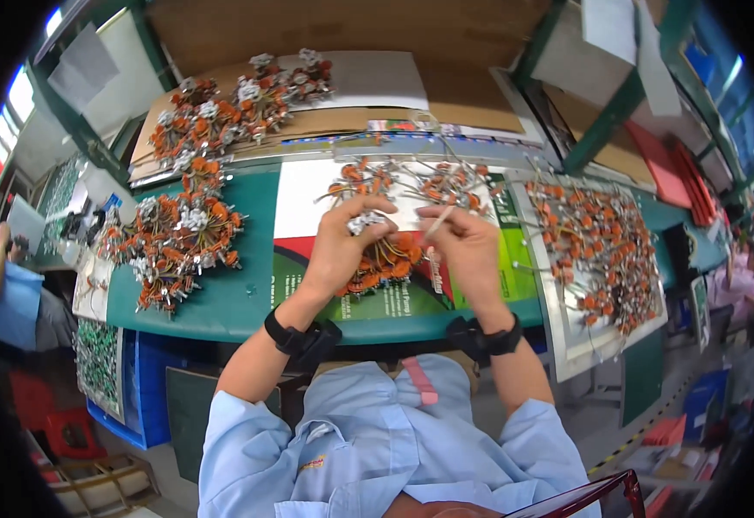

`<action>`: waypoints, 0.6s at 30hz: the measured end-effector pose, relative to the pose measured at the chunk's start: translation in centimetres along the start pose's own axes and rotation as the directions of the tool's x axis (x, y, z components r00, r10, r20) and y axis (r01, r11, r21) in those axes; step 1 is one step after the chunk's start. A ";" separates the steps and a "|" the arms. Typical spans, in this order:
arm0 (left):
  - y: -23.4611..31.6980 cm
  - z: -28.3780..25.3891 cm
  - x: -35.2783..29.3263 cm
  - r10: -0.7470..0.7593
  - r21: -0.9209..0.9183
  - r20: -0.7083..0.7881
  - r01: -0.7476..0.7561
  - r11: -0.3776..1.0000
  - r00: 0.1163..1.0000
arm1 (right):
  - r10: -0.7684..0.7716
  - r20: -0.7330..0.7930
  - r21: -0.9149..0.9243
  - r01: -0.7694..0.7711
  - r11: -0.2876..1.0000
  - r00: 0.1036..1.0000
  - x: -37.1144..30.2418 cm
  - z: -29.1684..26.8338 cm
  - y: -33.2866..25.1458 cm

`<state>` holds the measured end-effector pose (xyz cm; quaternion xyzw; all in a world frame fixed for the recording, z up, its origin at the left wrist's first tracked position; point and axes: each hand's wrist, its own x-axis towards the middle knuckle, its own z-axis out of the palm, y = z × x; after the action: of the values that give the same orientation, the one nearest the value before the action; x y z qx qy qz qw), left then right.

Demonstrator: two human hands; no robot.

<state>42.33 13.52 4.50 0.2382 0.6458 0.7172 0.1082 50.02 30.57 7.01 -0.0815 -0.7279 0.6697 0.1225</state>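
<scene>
So, with the bundle [407, 249] in my hands as the middle of the clock: around 9 there's a heap of bunched parts [178, 237] on the green tabletop [259, 233], and more bunches [252, 104] sit further off toward 11. My left hand [342, 246] has thumb and fingers closed on the white connectors [361, 223] at the bundle's top; its orange discs [377, 278] fan out below, above the printed sheet [299, 203]. That grip matters most imo: snug right by the white ends so nothing slips out, but not so hard that the wires [383, 253] kink. My right hand [472, 255], just beside it toward 2–3, looks pinched on a pale strip [438, 223], can't tell exactly what. I'd go fingertips only there, light tension, no yanking, and steer clear of the loose parts [462, 181] near 1. Then at 3, the white tray [567, 354] covered in orange pieces [601, 250].
</scene>
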 end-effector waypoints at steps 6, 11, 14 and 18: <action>-0.1 1.5 -1.5 -0.022 -0.056 -0.161 0.013 0.998 0.987 | -0.402 0.068 -0.247 0.406 0.880 0.913 -1.3 4.6 3.1; -0.5 2.3 -2.0 -0.032 -0.325 -0.185 -0.030 0.945 0.982 | -0.403 -0.026 -0.241 0.385 0.891 0.915 -2.1 5.3 5.1; -0.6 2.4 -2.0 -0.046 -0.366 -0.160 -0.016 0.931 0.986 | -0.135 0.164 -0.168 0.163 0.972 0.977 -1.9 4.5 4.6; -0.9 2.4 -1.8 -0.092 -0.459 -0.080 0.045 0.887 0.993 | -0.203 0.205 -0.119 0.231 0.966 0.957 -1.8 4.3 4.8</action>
<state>44.94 14.92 3.41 0.1473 0.4721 0.8554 0.1539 50.25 26.38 1.79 0.0553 -0.7865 0.6035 0.1187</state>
